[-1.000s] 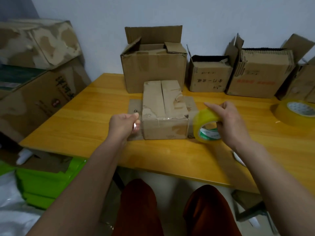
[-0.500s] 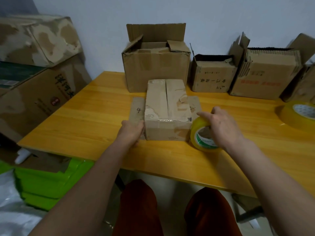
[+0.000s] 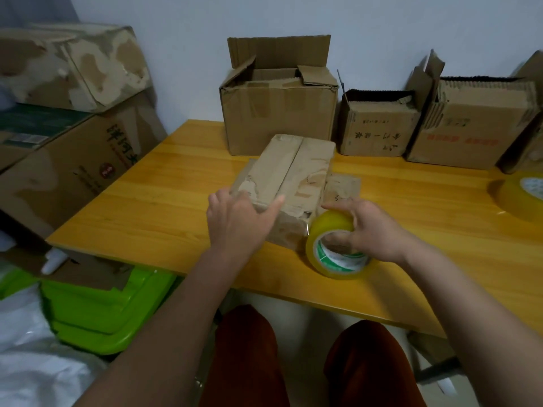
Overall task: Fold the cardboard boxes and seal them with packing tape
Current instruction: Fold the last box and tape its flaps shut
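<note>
My left hand (image 3: 239, 220) lies flat, fingers straight, on the near corner of the folded cardboard box (image 3: 289, 183), which sits mid-worktop (image 3: 164, 207) turned at an angle. My right hand (image 3: 371, 227) grips the yellow tape roll (image 3: 335, 248) standing on edge just beside the box's near right corner.

Head-worn wide-angle view, looking forward and down, close over the table (image 3: 152, 212)

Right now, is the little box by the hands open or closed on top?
Closed. The small box has both top flaps folded flat, meeting along a middle seam. The left hand rests on its near corner. Whether tape seals the seam, cannot tell.
</note>
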A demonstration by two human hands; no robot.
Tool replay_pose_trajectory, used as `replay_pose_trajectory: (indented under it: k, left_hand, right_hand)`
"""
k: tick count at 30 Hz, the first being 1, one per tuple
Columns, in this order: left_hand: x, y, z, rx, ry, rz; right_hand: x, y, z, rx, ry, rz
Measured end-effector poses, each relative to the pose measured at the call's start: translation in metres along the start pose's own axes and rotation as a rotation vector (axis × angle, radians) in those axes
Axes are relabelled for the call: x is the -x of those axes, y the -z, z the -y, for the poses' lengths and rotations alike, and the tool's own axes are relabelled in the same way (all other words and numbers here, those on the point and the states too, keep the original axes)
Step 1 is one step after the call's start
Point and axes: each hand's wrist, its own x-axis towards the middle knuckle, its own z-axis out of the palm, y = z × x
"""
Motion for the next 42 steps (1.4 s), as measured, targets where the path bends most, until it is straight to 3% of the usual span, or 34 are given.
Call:
replay_pose_trajectory:
  k: [5, 13, 17, 23, 34, 37, 39, 42]
  left_hand:
    - [0.003, -0.008, -0.018, -0.285, -0.039, 0.149]
    - [0.000, -0.011, -0.020, -0.292, -0.207, 0.293]
    - [-0.024, -0.010, -0.012, -0.170, -0.299, 0.419]
    - [-0.065, -0.012, -0.013, -0.124, -0.444, 0.484]
    - [-0.085, 0.003, -0.034, -0.080, -0.462, 0.606]
    - [-0.075, -0.006, -0.036, -0.135, -0.486, 0.464]
    - [-0.065, -0.014, -0.034, -0.104, -0.487, 0.369]
    - [-0.051, -0.024, -0.029, 0.027, -0.430, 0.252]
  right_hand:
    - [0.012, 0.014, 0.005, -0.353, 0.071, 0.229]
    - [0.023, 0.016, -0.005, -0.511, 0.033, 0.413]
    - [0.027, 0.007, 0.001, -0.527, -0.074, 0.333]
    - [0.033, -0.009, 0.017, -0.671, -0.154, 0.215]
    - [0.033, -0.015, 0.023, -0.738, -0.252, 0.165]
    - [0.043, -0.005, -0.001, -0.553, -0.213, 0.015]
    - [0.051, 0.004, -0.032, -0.166, -0.308, -0.102]
    - [0.065, 0.012, -0.070, 0.328, -0.533, -0.002]
